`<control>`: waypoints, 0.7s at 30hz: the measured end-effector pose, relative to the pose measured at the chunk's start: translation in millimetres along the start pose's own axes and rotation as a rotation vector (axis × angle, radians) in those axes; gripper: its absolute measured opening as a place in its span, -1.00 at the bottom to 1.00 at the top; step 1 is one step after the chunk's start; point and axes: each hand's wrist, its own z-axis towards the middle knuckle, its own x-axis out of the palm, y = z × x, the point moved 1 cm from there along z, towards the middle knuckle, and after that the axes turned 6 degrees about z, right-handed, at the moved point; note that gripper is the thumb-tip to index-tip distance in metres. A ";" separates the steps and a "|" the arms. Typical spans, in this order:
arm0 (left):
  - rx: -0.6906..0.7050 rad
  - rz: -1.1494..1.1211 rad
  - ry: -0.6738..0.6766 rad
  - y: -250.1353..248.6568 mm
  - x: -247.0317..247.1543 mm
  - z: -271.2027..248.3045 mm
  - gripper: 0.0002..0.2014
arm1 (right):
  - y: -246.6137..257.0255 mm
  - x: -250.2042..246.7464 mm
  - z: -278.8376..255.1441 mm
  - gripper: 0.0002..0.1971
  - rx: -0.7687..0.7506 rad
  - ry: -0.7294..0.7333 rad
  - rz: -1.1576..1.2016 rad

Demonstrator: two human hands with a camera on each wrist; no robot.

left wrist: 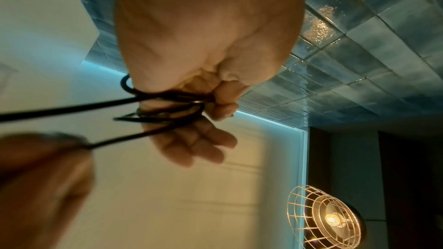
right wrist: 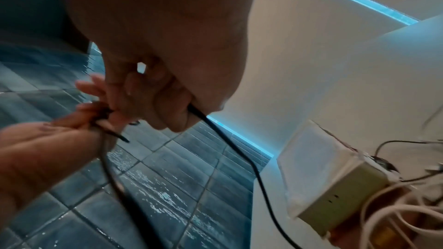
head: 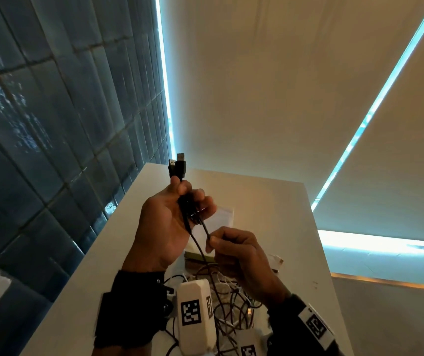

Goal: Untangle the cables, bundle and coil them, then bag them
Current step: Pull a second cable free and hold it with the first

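My left hand (head: 180,199) is raised above the table and grips a small bundle of black cable (head: 192,214), with two USB plugs (head: 177,164) sticking up above its fingers. In the left wrist view the black cable loops (left wrist: 167,105) wrap between thumb and fingers. My right hand (head: 214,242) pinches one black cable strand just below the left hand; in the right wrist view this cable (right wrist: 230,139) leaves the fingers and drops down. A tangle of white and dark cables (head: 231,299) lies on the table under both hands.
The white table (head: 282,206) runs away from me, with a dark tiled wall (head: 38,124) on its left. A clear bag (head: 223,217) lies flat behind my hands. A pale box (right wrist: 335,183) sits by the cable tangle. A caged lamp (left wrist: 328,217) glows nearby.
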 end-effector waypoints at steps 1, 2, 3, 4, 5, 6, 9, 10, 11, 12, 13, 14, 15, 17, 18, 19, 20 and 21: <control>0.000 -0.020 0.030 -1.5 1.1 0.4 -0.62 | -2.8 -0.4 -1.3 -0.86 0.034 0.011 0.007; 0.002 -0.023 0.056 -2.9 1.6 0.9 -0.62 | -6.7 -2.3 -1.5 -0.86 0.060 0.019 0.009; 0.006 -0.016 0.073 -4.1 1.7 1.2 -0.61 | -10.1 -4.9 -0.8 -0.84 0.077 0.018 0.000; 0.010 -0.004 0.082 -4.2 1.4 1.5 -0.61 | -13.2 -7.4 0.3 -0.83 0.080 0.016 -0.031; 0.013 0.011 0.083 -3.3 1.0 1.7 -0.61 | -17.5 -11.2 2.1 -0.83 0.080 0.006 -0.069; 0.015 0.028 0.078 -1.9 0.6 2.1 -0.60 | -21.5 -14.6 3.8 -0.83 0.079 -0.004 -0.103; 0.016 0.080 0.057 3.0 -0.5 3.8 -0.60 | -31.4 -22.7 10.3 -0.81 0.101 -0.009 -0.180; 0.019 0.097 0.052 3.3 -1.0 3.8 -0.61 | -35.0 -25.0 12.8 -0.81 0.104 -0.013 -0.190; 0.023 0.111 0.047 2.7 -1.2 3.7 -0.61 | -39.7 -28.1 16.6 -0.81 0.105 -0.024 -0.207; 0.030 0.121 0.043 1.8 -1.8 3.0 -0.62 | -45.3 -31.9 20.6 -0.82 0.099 -0.034 -0.227; 0.038 0.128 0.039 0.5 -2.1 2.5 -0.61 | -52.4 -35.8 25.7 -0.82 0.090 -0.046 -0.254; 0.047 0.136 0.036 -1.0 -2.9 1.9 -0.59 | -59.8 -39.2 29.9 -0.82 0.080 -0.054 -0.281; 0.057 0.146 0.031 -2.5 -3.3 1.3 -0.57 | -68.3 -43.7 33.6 -0.80 0.077 -0.065 -0.311; 0.075 0.169 0.022 -5.6 -3.8 -0.1 -0.55 | -83.9 -51.0 38.3 -0.74 0.087 -0.087 -0.385; 0.081 0.177 0.016 -7.3 -4.0 -1.1 -0.56 | -90.4 -54.4 39.3 -0.71 0.094 -0.102 -0.439; 0.085 0.183 0.011 -8.7 -3.8 -2.4 -0.56 | -96.9 -58.7 40.0 -0.69 0.101 -0.119 -0.505; 0.087 0.187 0.007 -9.9 -4.0 -3.8 -0.57 | -101.5 -61.8 39.7 -0.68 0.102 -0.136 -0.565; 0.088 0.188 0.006 -11.2 -4.4 -4.8 -0.57 | -105.1 -63.9 39.3 -0.69 0.100 -0.154 -0.616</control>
